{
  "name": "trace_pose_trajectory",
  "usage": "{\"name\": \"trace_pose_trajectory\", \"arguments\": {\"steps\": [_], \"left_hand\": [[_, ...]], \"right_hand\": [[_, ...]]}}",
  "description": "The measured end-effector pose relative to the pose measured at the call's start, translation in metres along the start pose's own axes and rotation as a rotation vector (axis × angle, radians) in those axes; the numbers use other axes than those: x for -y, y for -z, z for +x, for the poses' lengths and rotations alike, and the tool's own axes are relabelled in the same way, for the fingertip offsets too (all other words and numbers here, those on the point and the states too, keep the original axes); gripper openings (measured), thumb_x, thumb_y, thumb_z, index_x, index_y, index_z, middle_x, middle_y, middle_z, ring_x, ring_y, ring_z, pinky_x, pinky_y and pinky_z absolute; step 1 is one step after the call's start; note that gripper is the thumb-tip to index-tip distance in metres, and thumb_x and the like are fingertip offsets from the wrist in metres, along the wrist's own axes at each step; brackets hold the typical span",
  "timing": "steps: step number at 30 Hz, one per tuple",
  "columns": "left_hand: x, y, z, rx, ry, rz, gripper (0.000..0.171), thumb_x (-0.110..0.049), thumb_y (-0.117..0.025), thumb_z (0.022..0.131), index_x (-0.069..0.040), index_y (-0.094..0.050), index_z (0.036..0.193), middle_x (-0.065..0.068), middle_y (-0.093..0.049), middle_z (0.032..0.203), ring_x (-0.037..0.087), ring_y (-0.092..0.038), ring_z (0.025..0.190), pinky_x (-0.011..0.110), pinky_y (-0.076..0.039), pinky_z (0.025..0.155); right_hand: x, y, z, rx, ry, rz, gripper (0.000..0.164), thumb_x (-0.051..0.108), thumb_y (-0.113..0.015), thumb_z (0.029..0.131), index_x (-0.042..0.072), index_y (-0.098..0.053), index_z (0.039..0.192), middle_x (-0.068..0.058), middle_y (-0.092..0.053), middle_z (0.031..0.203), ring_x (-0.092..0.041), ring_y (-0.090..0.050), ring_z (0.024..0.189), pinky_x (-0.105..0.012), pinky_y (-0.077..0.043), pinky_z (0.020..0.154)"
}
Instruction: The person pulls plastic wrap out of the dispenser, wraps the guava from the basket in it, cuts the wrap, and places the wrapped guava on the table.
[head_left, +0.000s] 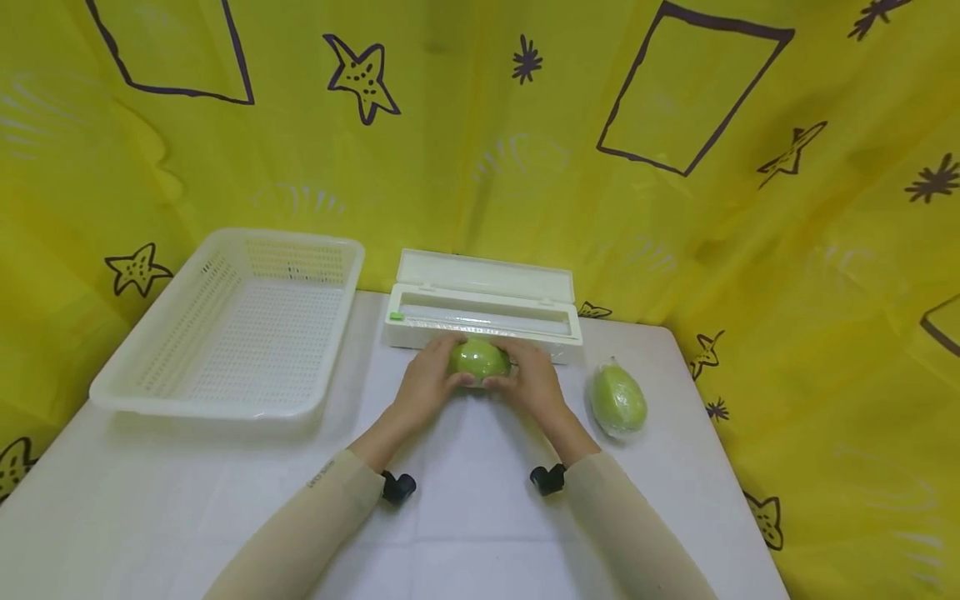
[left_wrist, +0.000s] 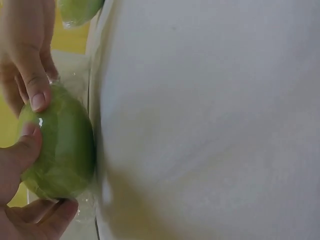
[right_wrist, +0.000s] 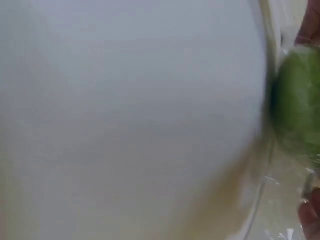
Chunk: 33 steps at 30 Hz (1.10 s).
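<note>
Both hands hold a green, mango-like fruit [head_left: 478, 358] wrapped in clear film, just in front of an open cling film box [head_left: 483, 304]. The left hand [head_left: 431, 379] grips its left end, thumb on the near side and fingers curled under the end in the left wrist view. From the other side the right hand [head_left: 532, 379] grips it, its thumb [left_wrist: 38, 97] pressing on the film. Fingertips of the right hand [right_wrist: 311, 215] show at the edge of the right wrist view, close to loose clear film [right_wrist: 277, 210]. The fruit's underside is hidden.
A second film-wrapped green fruit [head_left: 618, 398] lies to the right on the white tabletop [head_left: 480, 508]. To the left stands a white perforated basket [head_left: 225, 410]. The box lid [head_left: 487, 275] is raised, with a film roll inside. A yellow patterned curtain [head_left: 450, 150] hangs behind.
</note>
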<state>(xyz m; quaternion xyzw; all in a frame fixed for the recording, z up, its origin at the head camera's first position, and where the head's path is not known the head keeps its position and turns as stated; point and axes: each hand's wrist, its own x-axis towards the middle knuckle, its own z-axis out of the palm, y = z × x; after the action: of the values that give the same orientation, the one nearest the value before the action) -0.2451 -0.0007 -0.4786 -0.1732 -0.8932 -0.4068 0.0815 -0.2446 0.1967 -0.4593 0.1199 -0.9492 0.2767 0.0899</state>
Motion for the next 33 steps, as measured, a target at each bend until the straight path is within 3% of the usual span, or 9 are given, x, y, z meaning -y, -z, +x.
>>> {"name": "trace_pose_trajectory", "arguments": {"steps": [4,6,8,12,15,17,22,27,33], "left_hand": [[-0.002,0.004,0.0,-0.001,0.019,-0.029,0.063,-0.03,-0.077,0.083,-0.011,-0.052,0.138,0.011,-0.057,0.14,0.03,-0.051,0.131,0.048,-0.04,0.111],[-0.003,0.006,0.0,-0.001,0.025,-0.033,0.062,-0.03,-0.077,0.084,-0.011,-0.053,0.138,0.013,-0.056,0.139,0.031,-0.053,0.129,0.048,-0.041,0.11],[-0.004,0.007,0.0,-0.006,0.033,-0.041,0.061,-0.029,-0.078,0.084,-0.012,-0.054,0.137,0.014,-0.053,0.138,0.033,-0.055,0.124,0.048,-0.043,0.107],[-0.006,0.008,0.001,-0.014,0.048,-0.053,0.059,-0.025,-0.081,0.081,-0.014,-0.058,0.135,0.013,-0.051,0.132,0.035,-0.058,0.117,0.05,-0.046,0.102],[-0.005,0.008,0.0,-0.006,0.045,-0.052,0.059,-0.023,-0.082,0.08,-0.014,-0.058,0.134,0.011,-0.054,0.131,0.033,-0.058,0.117,0.05,-0.045,0.103],[-0.004,0.007,0.0,-0.008,0.038,-0.048,0.059,-0.022,-0.083,0.08,-0.014,-0.059,0.133,0.011,-0.054,0.131,0.032,-0.058,0.117,0.049,-0.045,0.103],[-0.009,0.003,0.002,-0.018,0.025,-0.017,0.059,-0.021,-0.084,0.078,-0.012,-0.06,0.131,0.009,-0.055,0.131,0.03,-0.06,0.116,0.047,-0.047,0.102],[-0.015,0.0,0.002,-0.027,0.017,0.019,0.059,-0.022,-0.084,0.078,-0.01,-0.06,0.13,0.009,-0.056,0.13,0.03,-0.061,0.114,0.046,-0.049,0.1],[-0.01,-0.005,0.003,-0.023,-0.016,0.041,0.06,-0.028,-0.081,0.082,-0.011,-0.058,0.135,0.006,-0.055,0.134,0.028,-0.06,0.119,0.044,-0.049,0.101]], "right_hand": [[-0.001,-0.005,-0.015,-0.111,-0.255,0.179,0.09,0.041,-0.09,0.069,0.017,-0.048,0.145,-0.017,-0.04,0.144,-0.034,-0.038,0.132,-0.049,-0.038,0.108],[-0.003,-0.006,-0.021,-0.132,-0.399,0.312,0.094,0.043,-0.089,0.071,0.019,-0.041,0.148,-0.02,-0.03,0.144,-0.037,-0.035,0.132,-0.049,-0.04,0.106],[-0.005,-0.005,-0.022,-0.136,-0.484,0.434,0.093,0.039,-0.087,0.075,0.017,-0.036,0.15,-0.023,-0.026,0.148,-0.04,-0.035,0.136,-0.051,-0.041,0.108],[-0.008,-0.002,-0.019,-0.134,-0.544,0.672,0.089,0.023,-0.084,0.08,0.013,-0.031,0.151,-0.025,-0.031,0.148,-0.039,-0.042,0.135,-0.048,-0.044,0.108],[-0.005,-0.001,-0.015,-0.147,-0.535,0.836,0.085,0.006,-0.081,0.08,0.009,-0.032,0.149,-0.022,-0.037,0.146,-0.034,-0.043,0.136,-0.043,-0.044,0.109],[-0.002,-0.001,-0.013,-0.142,-0.517,0.879,0.081,-0.002,-0.076,0.08,0.008,-0.034,0.148,-0.019,-0.041,0.147,-0.032,-0.042,0.139,-0.042,-0.042,0.111],[0.004,-0.001,-0.009,-0.098,-0.48,0.821,0.076,-0.011,-0.069,0.078,0.007,-0.038,0.145,-0.016,-0.045,0.151,-0.036,-0.037,0.142,-0.046,-0.034,0.116],[0.006,-0.001,-0.012,-0.057,-0.382,0.603,0.068,-0.007,-0.073,0.076,0.007,-0.049,0.138,-0.014,-0.053,0.145,-0.036,-0.047,0.136,-0.046,-0.038,0.114],[0.006,0.001,-0.015,-0.021,-0.307,0.388,0.063,0.006,-0.079,0.078,0.011,-0.053,0.135,-0.01,-0.057,0.142,-0.032,-0.045,0.138,-0.053,-0.031,0.116]]}}
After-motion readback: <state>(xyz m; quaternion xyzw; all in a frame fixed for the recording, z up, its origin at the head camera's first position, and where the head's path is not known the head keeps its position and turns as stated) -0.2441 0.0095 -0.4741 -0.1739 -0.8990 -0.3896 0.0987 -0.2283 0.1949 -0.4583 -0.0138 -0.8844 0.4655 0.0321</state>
